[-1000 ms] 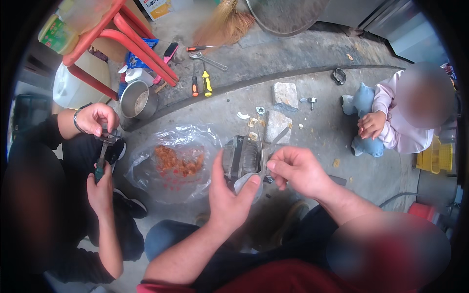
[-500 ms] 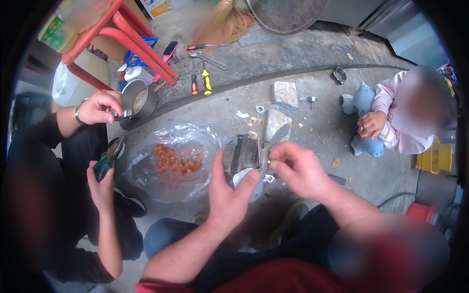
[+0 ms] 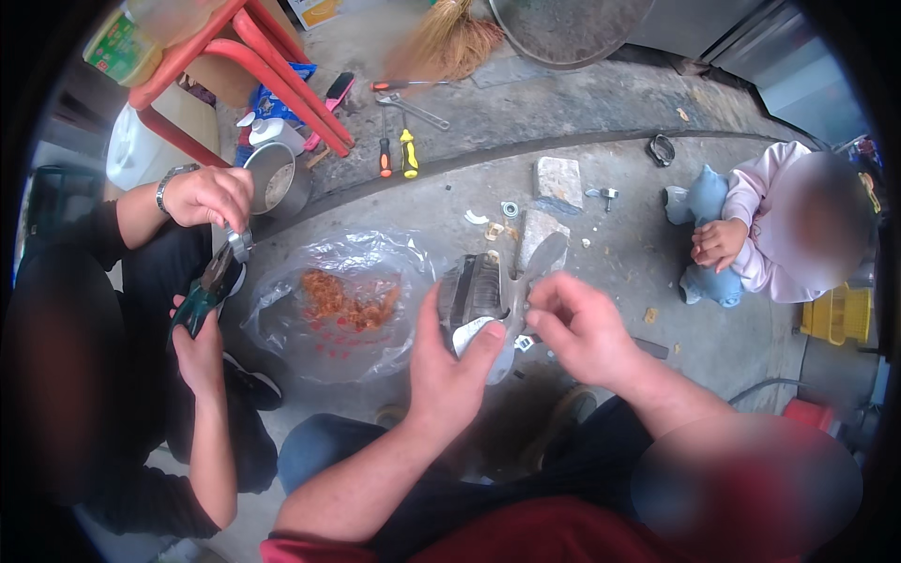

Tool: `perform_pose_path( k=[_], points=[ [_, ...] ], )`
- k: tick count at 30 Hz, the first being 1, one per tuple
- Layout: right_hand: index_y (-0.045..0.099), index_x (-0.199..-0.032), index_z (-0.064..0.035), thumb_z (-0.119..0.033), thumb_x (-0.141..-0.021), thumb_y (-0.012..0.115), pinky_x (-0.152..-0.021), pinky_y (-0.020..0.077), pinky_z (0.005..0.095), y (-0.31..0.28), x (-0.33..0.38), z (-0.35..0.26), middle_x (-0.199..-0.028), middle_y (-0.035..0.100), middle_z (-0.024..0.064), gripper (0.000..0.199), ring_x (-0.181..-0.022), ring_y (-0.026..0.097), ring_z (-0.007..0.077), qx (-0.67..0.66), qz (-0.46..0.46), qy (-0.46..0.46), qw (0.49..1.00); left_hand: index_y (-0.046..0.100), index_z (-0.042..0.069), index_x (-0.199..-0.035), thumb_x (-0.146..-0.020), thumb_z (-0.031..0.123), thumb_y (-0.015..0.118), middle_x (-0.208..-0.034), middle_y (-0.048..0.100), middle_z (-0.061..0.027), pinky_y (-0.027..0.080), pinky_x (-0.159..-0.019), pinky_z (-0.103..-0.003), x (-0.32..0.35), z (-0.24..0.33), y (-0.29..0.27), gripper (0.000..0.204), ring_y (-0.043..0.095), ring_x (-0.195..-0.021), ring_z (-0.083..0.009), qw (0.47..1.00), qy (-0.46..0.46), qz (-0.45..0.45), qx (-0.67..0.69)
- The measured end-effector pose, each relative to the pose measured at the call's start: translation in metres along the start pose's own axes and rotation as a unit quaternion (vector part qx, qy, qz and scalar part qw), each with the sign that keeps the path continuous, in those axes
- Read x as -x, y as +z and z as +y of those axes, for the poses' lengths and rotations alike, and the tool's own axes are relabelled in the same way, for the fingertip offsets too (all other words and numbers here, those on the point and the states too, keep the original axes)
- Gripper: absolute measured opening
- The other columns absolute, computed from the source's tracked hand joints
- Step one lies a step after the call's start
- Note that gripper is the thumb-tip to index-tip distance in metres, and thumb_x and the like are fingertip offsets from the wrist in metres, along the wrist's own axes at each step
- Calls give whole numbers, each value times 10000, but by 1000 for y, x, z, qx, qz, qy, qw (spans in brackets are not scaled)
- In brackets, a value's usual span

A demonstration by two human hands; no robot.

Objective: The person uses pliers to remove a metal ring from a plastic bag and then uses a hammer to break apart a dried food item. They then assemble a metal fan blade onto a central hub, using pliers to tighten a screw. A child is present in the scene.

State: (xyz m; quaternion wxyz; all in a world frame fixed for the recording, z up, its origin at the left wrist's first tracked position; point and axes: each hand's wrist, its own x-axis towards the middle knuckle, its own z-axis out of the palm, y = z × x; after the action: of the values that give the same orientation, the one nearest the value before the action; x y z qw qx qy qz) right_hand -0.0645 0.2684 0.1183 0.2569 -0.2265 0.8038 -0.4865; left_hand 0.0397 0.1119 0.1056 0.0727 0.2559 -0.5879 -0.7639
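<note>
A ribbed, dark metal, motor-like part (image 3: pixel 479 289) stands before me, with grey flat blades (image 3: pixel 546 255) on its right side. My left hand (image 3: pixel 452 355) is closed round its near left side, the thumb lying over a pale rounded piece. On the right, my right hand (image 3: pixel 584 328) pinches with thumb and fingers next to the blades; what lies between the fingertips is too small to make out. At the left a co-worker's hand grips green-handled pliers (image 3: pixel 202 298), their jaws at a small metal piece (image 3: pixel 240 246) in that person's other hand.
Reddish-brown scraps (image 3: pixel 347 298) lie on a clear plastic bag (image 3: pixel 282 347). Stone blocks (image 3: pixel 558 180) and small metal parts lie beyond my hands. Two screwdrivers (image 3: pixel 408 155), a wrench (image 3: pixel 418 113), a metal pot (image 3: pixel 282 178) and a red stool (image 3: pixel 282 80) stand or lie farther off. Another person (image 3: pixel 760 211) crouches right.
The co-worker's upper hand has moved away from the pot, bringing the small metal piece to the pliers. My hands stay at the ribbed part, nearly unmoved. The whole view has shifted slightly.
</note>
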Motion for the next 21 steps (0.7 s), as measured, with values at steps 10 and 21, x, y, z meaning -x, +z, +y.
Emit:
perform_pose_path(
  k=[10, 21],
  points=[
    [576, -962, -34, -182, -917, 647, -626, 481, 346, 1, 1, -10, -755, 615, 101, 170, -687, 603, 208, -37, 15, 63, 997, 302, -81, -1434, -894, 219, 728, -1288, 552, -175, 433, -1006, -328, -1, 2, 0, 751, 545, -1168, -204, 1000, 7, 6, 0],
    [576, -967, -40, -202, -920, 637, -626, 486, 351, 3, -1, -7, -788, 632, 101, 179, -669, 610, 209, -46, 31, 8, 998, 300, -84, -1432, -892, 198, 722, -1270, 562, -172, 447, -988, -325, -2, 3, 1, 741, 556, -1148, -202, 1000, -2, 5, -10]
  ],
)
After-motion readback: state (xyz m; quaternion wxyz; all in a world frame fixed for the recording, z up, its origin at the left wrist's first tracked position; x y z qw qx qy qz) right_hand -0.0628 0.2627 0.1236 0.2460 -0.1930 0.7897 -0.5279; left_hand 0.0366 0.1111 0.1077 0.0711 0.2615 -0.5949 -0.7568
